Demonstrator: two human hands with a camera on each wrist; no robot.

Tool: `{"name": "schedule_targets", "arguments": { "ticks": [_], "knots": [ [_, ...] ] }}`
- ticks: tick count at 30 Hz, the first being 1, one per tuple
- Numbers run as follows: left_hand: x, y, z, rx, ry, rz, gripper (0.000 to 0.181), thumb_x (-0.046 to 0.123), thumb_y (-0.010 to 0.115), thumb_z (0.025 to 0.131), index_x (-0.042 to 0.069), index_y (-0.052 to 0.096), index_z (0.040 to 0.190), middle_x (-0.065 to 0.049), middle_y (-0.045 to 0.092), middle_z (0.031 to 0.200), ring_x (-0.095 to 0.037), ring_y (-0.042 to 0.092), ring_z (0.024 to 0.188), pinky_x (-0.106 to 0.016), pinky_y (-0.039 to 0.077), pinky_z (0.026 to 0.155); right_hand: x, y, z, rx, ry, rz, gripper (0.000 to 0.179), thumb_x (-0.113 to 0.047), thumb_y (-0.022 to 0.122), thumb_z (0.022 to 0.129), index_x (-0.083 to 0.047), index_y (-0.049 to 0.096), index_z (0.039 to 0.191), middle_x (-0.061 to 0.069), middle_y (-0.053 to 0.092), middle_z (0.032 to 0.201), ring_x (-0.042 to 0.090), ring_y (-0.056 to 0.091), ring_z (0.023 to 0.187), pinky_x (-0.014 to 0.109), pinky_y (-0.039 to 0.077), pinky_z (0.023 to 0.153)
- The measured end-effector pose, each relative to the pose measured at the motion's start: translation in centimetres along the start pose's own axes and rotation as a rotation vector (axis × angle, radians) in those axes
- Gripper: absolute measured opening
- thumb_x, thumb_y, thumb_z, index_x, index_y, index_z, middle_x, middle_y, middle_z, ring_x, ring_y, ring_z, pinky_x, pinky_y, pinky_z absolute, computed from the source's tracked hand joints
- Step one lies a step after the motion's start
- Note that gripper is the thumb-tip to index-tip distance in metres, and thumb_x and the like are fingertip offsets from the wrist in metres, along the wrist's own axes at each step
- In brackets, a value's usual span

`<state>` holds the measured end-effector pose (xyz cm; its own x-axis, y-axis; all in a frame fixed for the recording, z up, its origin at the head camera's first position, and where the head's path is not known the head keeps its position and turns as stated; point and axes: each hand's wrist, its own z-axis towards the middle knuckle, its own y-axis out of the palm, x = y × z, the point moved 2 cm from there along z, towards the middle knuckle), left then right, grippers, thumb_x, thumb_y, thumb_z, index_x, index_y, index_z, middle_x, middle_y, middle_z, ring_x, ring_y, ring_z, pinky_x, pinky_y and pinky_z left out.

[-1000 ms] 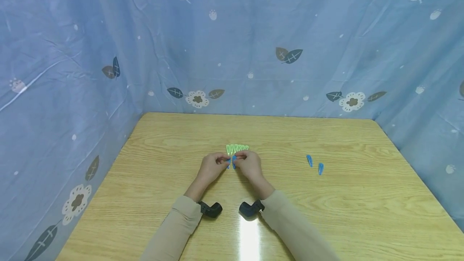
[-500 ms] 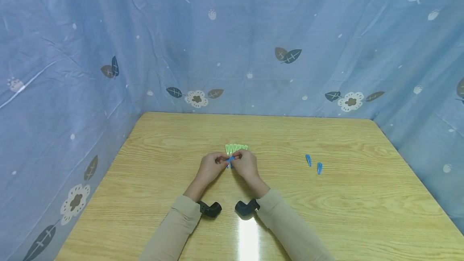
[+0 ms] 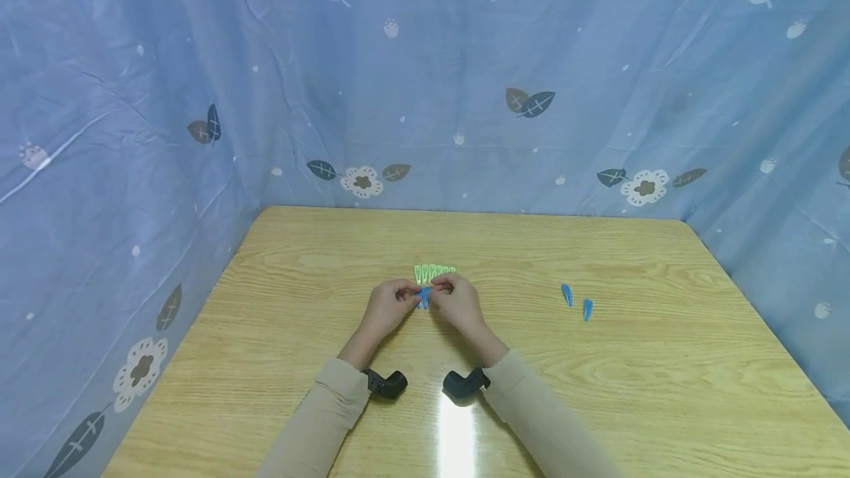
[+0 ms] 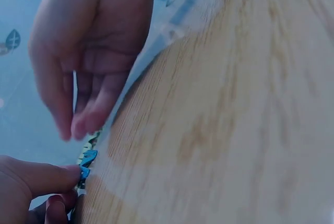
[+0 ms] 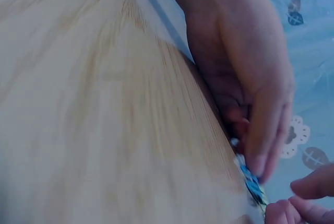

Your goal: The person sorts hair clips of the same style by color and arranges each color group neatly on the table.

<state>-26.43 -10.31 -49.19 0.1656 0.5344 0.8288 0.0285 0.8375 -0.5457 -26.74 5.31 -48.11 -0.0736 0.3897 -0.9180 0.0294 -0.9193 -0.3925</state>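
Two blue snap hair clips (image 3: 426, 298) lie side by side below a row of several light green hair clips (image 3: 425, 273) on the table. My left hand (image 3: 387, 305) pinches the left blue clip between thumb and fingertips, covering part of it. Just off the other blue clip's right side hovers my right hand (image 3: 458, 299). In the left wrist view, the right hand (image 4: 99, 46) hangs with relaxed fingers and nothing between them, while the left hand (image 4: 39, 179) has its thumb at a blue clip (image 4: 85, 173). In the right wrist view, left fingertips overlap the blue clips (image 5: 252, 185).
Two more blue hair clips, one (image 3: 567, 295) slightly behind the other (image 3: 587, 310), lie farther right on the wooden table (image 3: 319, 249). A blue patterned curtain (image 3: 465, 57) surrounds its back and sides. Black wrist cameras (image 3: 388, 385) sit below both hands.
My right hand first moved left, bringing its blue clip beside the left one, then let go and drew back slightly right. The left hand stayed in place.
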Motion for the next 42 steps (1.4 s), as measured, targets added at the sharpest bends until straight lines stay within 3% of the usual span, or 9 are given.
{"name": "schedule_targets", "arguments": {
  "ticks": [7,15,25,28,35,39,42],
  "knots": [
    [0.1,0.1,-0.1,0.006,-0.005,0.004,0.015,0.01,0.072,0.085,0.006,0.073,0.1,0.001,0.059,0.075,-0.012,0.052,0.068,-0.024,0.045,0.06,0.3,-3.5,-0.7,0.002,-0.057,0.05,0.026,-0.003,0.064,0.088,0.005,0.062,0.113,0.016,0.065,0.105,0.027,0.062,0.097,0.031,0.053,0.08],
    [-0.1,0.0,-0.1,0.015,0.004,-0.001,0.016,0.009,0.072,0.085,0.006,0.073,0.1,0.002,0.059,0.074,-0.012,0.052,0.068,-0.024,0.046,0.061,1.6,-8.2,-2.1,-0.024,-0.05,0.042,0.034,-0.01,0.064,0.092,0.005,0.057,0.122,0.018,0.061,0.119,0.029,0.059,0.108,0.035,0.051,0.089],
    [0.1,0.0,-0.3,0.015,0.011,-0.001,0.015,0.009,0.072,0.085,0.005,0.073,0.099,0.002,0.058,0.074,-0.012,0.051,0.068,-0.023,0.045,0.061,3.8,-13.2,-4.1,-0.022,-0.081,0.03,0.04,-0.014,0.061,0.094,0.008,0.052,0.127,0.024,0.056,0.125,0.034,0.055,0.114,0.014,0.046,0.085],
    [0.0,0.1,-0.3,0.011,0.009,0.001,0.015,0.009,0.071,0.085,0.006,0.073,0.1,0.002,0.057,0.074,-0.011,0.05,0.068,-0.023,0.044,0.06,4.6,-15.1,-4.7,0.011,-0.083,0.007,0.041,-0.016,0.061,0.095,0.008,0.052,0.127,0.024,0.055,0.126,0.026,0.056,0.112,0.012,0.046,0.083],
    [-0.4,0.3,-0.1,0.016,0.009,-0.004,0.015,0.01,0.071,0.086,0.007,0.073,0.1,0.002,0.059,0.075,-0.012,0.052,0.069,-0.024,0.046,0.062,6.3,-19.5,-6.4,0.108,-0.076,-0.085,0.044,-0.019,0.059,0.096,0.008,0.049,0.13,0.026,0.055,0.126,-0.01,0.051,0.098,0.007,0.045,0.079],
    [-0.6,0.3,0.0,0.023,0.013,-0.003,0.015,0.009,0.072,0.085,0.007,0.073,0.1,0.002,0.061,0.077,-0.012,0.053,0.07,-0.025,0.047,0.063,7.2,-21.3,-7.1,0.171,-0.043,-0.099,0.045,-0.021,0.058,0.097,0.008,0.048,0.131,0.025,0.054,0.127,-0.016,0.049,0.094,0.005,0.043,0.079],
    [-0.7,0.2,0.0,0.025,0.013,-0.004,0.015,0.009,0.072,0.085,0.007,0.073,0.1,0.002,0.061,0.076,-0.012,0.053,0.069,-0.024,0.047,0.062,7.7,-22.1,-7.4,0.22,-0.006,-0.088,0.045,-0.02,0.059,0.097,0.008,0.048,0.131,0.014,0.059,0.123,-0.015,0.05,0.093,0.005,0.043,0.078]
  ]
}}
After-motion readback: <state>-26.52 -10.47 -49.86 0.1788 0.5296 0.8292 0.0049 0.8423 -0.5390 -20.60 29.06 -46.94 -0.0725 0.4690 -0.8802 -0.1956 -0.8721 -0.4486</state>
